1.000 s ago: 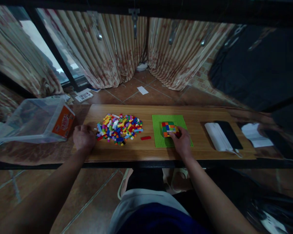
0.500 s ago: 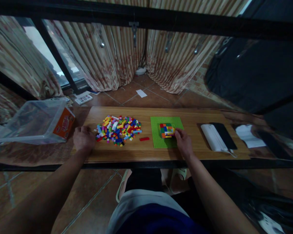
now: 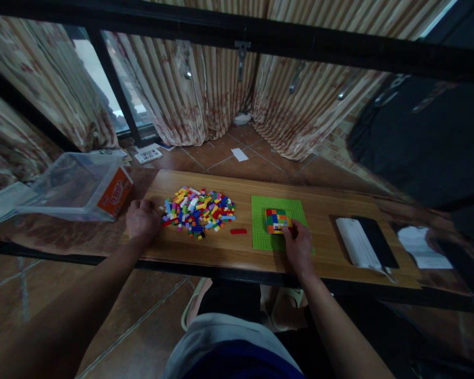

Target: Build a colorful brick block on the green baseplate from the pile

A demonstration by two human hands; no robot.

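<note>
My right hand [image 3: 299, 246] is at the near right corner of a block built of coloured toy bricks [image 3: 275, 218], thumb and fingers closed on that corner. The block stands on a green studded baseplate [image 3: 260, 238]; my fingers hide part of its right side. On the left, my left hand [image 3: 142, 221] rests on the wooden board with its fingers curled in, and no held thing shows. Right beside it spreads a heap of loose toy bricks [image 3: 199, 210] in many colours. A long red brick [image 3: 238, 231] lies alone between heap and baseplate.
A clear plastic box [image 3: 75, 184] with an orange label stands left of the wooden board [image 3: 221, 258]. On the right lie a white pouch-like item [image 3: 357, 243] with a cord, a dark flat item [image 3: 377, 242] and white paper [image 3: 424, 247]. A dark bar [image 3: 237, 29] crosses above.
The view has shifted and tilted, so the board sits differently in the picture. My right hand has come further over the block's near right corner. My left hand stays beside the heap.
</note>
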